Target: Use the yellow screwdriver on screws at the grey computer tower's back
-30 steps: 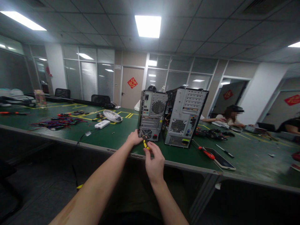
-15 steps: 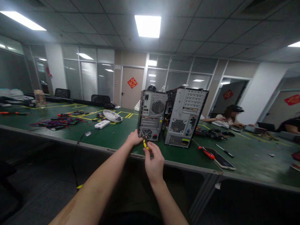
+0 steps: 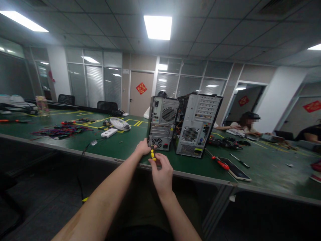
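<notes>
Two computer cases point(image 3: 163, 123) point(image 3: 197, 124) upright on table point(image 3: 120, 147). Two hands point(image 3: 143, 148) point(image 3: 162, 174), one yellow-black screwdriver point(image 3: 152, 154). One red-handled screwdriver point(image 3: 220, 163), one phone point(image 3: 234, 169), one white fan point(image 3: 120, 124), two office chairs point(image 3: 66, 99) point(image 3: 107, 106).

Two computer cases point(image 3: 184, 124) stand side by side on the surface point(image 3: 120, 147). A phone point(image 3: 234, 169) lies to their right, a fan point(image 3: 120, 124) and wires point(image 3: 59, 131) to their left.

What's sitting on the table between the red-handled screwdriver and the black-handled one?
In the head view, a phone lies flat between the red-handled screwdriver and the black-handled screwdriver.
</notes>
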Available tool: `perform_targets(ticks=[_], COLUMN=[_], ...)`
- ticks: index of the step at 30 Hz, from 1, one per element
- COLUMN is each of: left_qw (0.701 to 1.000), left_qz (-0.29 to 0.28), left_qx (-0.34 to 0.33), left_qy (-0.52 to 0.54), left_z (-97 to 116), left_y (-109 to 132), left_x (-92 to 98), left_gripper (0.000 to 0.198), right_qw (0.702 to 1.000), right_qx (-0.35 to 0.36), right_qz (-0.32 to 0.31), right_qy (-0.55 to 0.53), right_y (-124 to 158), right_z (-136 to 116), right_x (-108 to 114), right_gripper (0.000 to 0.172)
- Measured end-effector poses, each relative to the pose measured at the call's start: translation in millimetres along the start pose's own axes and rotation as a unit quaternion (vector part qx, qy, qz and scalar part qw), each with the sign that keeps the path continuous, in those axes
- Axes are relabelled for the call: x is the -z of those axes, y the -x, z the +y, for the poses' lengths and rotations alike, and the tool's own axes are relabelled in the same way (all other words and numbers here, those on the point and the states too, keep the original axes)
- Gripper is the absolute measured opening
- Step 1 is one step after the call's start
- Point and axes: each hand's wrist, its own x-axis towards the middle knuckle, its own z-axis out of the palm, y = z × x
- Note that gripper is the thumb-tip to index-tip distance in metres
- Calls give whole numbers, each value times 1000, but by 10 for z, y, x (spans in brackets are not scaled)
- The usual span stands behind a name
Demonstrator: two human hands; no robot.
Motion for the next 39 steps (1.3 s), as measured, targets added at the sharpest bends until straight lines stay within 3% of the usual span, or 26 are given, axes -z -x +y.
perform_targets(ticks=[10,20,32,39], left_qw=[1000,1000,1000,1000], left_qz=[-4,-1,6,5], left_qx=[-1,-1,-2,3], left_qy=[7,4,4,6], left_z=[-14,-12,-25,-16], left_y=[-17,-9,-24,-9], left_x=[-5,-7,-34,-14], left_gripper=[79,78,78,77], right_qw=[999,999,998,999], right_qx=[6,-31,-41,-40], right_qz=[-19,-4,-44,-22], right_qy=[28,-13,7,-10], right_y=[-9,-32,-33,-46], right_z=[-27,-10,-7,-46], right_x=[43,28,94,63], right_gripper=[29,18,31,21])
